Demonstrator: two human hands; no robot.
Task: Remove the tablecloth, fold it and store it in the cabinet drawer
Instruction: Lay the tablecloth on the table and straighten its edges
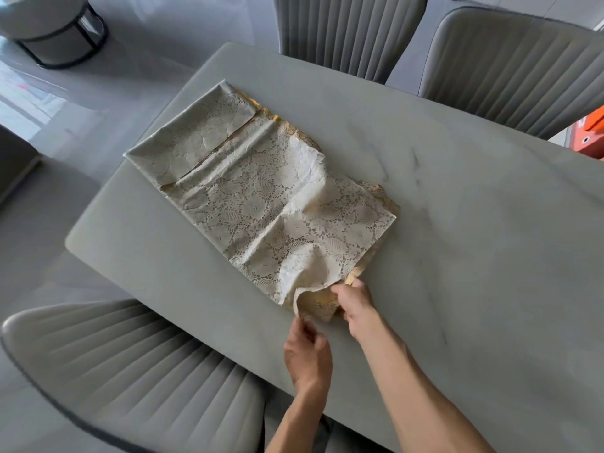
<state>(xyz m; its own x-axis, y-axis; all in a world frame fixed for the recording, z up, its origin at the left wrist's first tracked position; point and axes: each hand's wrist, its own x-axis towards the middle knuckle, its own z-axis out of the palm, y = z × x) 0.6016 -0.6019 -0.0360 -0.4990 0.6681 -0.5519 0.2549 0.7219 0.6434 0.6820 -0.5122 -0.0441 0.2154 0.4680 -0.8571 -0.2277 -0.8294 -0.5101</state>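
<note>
Nearest me, I note a ribbed grey chair (137,371) tucked at the worktop (457,256) edge. My left hand (307,358) pinches the near corner of the tablecloth (261,197) between thumb and fingertips. My right hand (356,305), just beyond, has its grip closed on the same near end, fingers curled into the fabric. The lace tablecloth lies partly folded on the worktop, stretching diagonally away. Two more chairs (346,27) stand at the far side.

Folded tablecloth (258,194) on table (457,256), two chairs (510,57) behind, one chair (130,371) at near-left.
</note>
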